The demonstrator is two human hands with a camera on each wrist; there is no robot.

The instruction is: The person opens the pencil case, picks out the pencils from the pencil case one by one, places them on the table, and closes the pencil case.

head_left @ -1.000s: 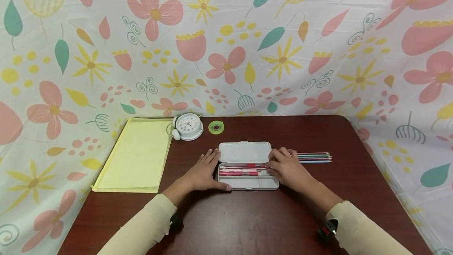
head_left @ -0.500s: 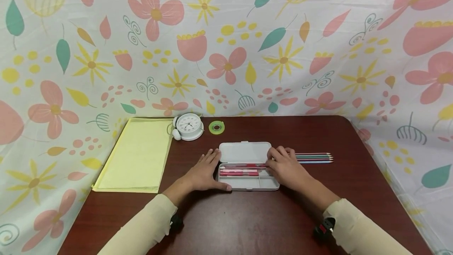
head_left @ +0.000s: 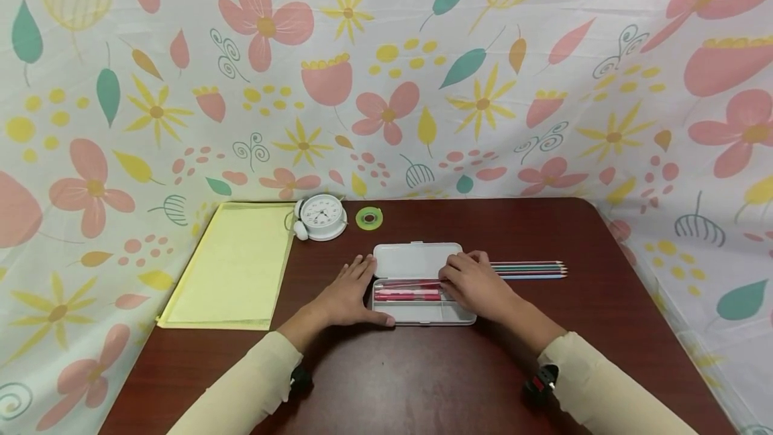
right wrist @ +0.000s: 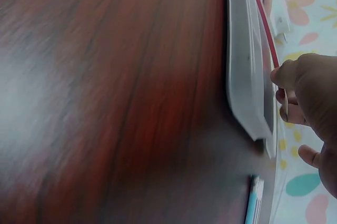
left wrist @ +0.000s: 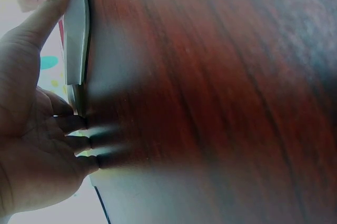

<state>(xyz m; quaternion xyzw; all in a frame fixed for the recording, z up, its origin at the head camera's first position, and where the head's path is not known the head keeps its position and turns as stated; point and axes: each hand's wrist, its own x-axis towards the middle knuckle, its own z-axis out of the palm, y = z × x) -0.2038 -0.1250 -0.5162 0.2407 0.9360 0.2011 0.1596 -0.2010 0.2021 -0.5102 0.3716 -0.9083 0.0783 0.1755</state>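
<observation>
A white pencil case [head_left: 418, 260] lies with its lid laid back on the table. Inside its rear compartment are red pens [head_left: 407, 295]. My left hand [head_left: 347, 291] rests against the case's left end, fingers spread and thumb on the front corner; in the left wrist view the thumb touches the case's wall [left wrist: 76, 29]. Over the right part of the case, my right hand [head_left: 477, 285] pinches a thin red pencil [right wrist: 267, 31] near its pale end. In the head view, the right fingers hide much of that pencil.
Several colored pencils [head_left: 531, 270] lie side by side to the right, partly behind the right hand. A green tape roll [head_left: 369, 218], a white alarm clock [head_left: 322, 215] and a yellow zip folder [head_left: 229, 267] are toward the back and left. A floral curtain [head_left: 386, 86] borders the table.
My right hand has shifted left along the case, uncovering more of the colored pencils. The left hand and the case have stayed put.
</observation>
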